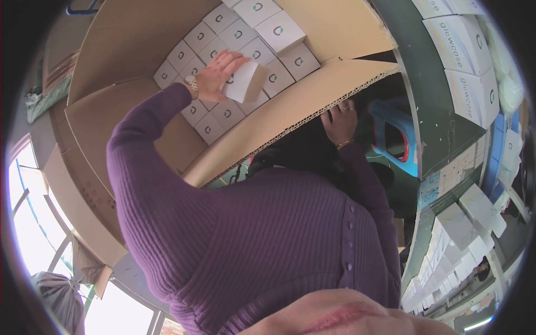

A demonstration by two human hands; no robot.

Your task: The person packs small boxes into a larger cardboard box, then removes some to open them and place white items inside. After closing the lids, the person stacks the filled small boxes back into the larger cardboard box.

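Left hand point(215, 77) gripping a white box point(241, 82), fingers over its upper edge; box is tilted, blurred along one side, inside the open carton point(125, 47), just over the packed boxes point(239, 34). Those sit in tight rows, round logo facing up; a couple at the far end stand higher than the rest. Watch point(192, 87) on left wrist. Right hand point(339, 124) outside the carton, fingers partly bent, tips at the near flap point(290, 103) edge; cannot tell if they touch or grip it. Bracelet point(345, 143) on that wrist. Blue stool point(410, 146) just right of the right hand. Green counter point(438, 106) further right, glowcose boxes point(459, 44) on it. Purple sweater point(273, 234) fills lower middle. Grey bag point(56, 296) lower left.
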